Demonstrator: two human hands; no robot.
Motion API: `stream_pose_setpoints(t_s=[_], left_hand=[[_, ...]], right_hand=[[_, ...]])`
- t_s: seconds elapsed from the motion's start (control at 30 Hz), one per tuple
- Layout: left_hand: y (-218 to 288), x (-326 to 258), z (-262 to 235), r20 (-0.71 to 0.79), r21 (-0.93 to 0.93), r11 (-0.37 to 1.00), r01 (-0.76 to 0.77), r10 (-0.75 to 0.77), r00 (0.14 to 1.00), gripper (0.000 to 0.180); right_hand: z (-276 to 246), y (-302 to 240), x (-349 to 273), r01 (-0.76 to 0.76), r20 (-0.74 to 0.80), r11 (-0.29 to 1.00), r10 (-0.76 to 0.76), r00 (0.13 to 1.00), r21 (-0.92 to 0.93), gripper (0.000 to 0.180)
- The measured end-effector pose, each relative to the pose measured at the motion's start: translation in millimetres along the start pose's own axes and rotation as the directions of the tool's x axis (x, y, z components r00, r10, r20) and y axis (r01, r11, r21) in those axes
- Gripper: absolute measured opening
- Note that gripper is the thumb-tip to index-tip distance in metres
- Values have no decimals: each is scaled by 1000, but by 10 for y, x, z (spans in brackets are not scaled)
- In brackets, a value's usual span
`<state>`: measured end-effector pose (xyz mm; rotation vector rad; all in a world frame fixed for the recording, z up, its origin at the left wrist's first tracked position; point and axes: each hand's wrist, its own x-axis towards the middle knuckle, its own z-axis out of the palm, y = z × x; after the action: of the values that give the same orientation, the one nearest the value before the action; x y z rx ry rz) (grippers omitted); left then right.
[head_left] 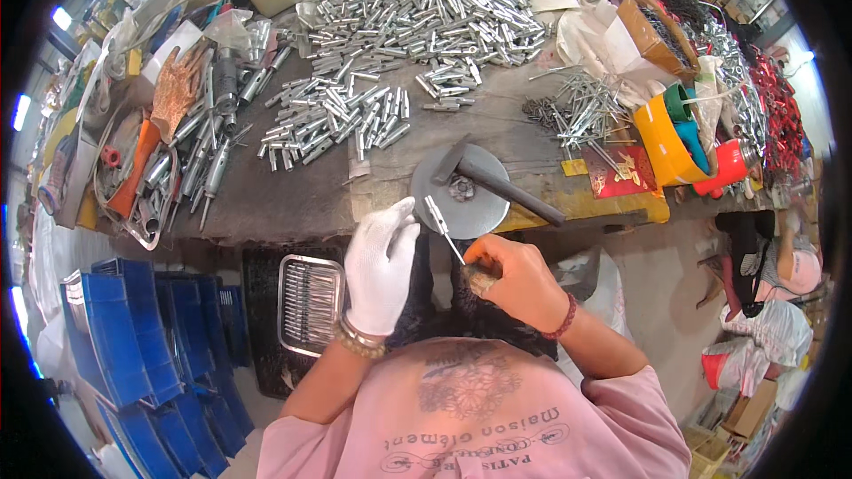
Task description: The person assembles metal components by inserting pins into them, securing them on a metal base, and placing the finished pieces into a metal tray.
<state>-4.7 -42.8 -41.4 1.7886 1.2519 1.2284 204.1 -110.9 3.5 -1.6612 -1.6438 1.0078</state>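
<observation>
Left hand (380,268), in a white glove, pinches a small silver metal sleeve (436,214) between thumb and fingertips, just over the near edge of the workbench (293,200). Right hand (515,279), bare, is curled tight around a thin metal pin (453,250) and a small dark bundle I cannot make out; the pin's tip points up toward the sleeve, nearly touching it.

Directly behind the sleeve: round grey steel plate (461,186) with a hammer (497,182) lying across it, handle running out to the right. Farther back, a big heap of silver sleeves (417,9), with a smaller loose scatter (333,120) left of the plate. Loose pins (577,111) lie right of the plate. Below the bench edge, left of the gloved hand, a metal tray (309,303) holds thin rods; blue crates (151,346) are stacked farther left.
</observation>
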Motion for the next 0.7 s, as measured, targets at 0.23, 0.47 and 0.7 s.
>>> stream_pose_setpoints(t_s=[0.23,0.47,0.7], left_hand=[[212,-124,35,286,-294,784,546,-473,833,59],[143,-198,-45,274,-391,723,570,-500,822,69],[-50,-294,-195,277,-626,553,550,-502,820,63]], right_hand=[[207,-16,-120,22,-107,997,-30,994,-78,31],[390,-118,-125,91,-91,990,-101,991,-111,31],[563,-140,-37,39,36,990,-35,999,-134,33]])
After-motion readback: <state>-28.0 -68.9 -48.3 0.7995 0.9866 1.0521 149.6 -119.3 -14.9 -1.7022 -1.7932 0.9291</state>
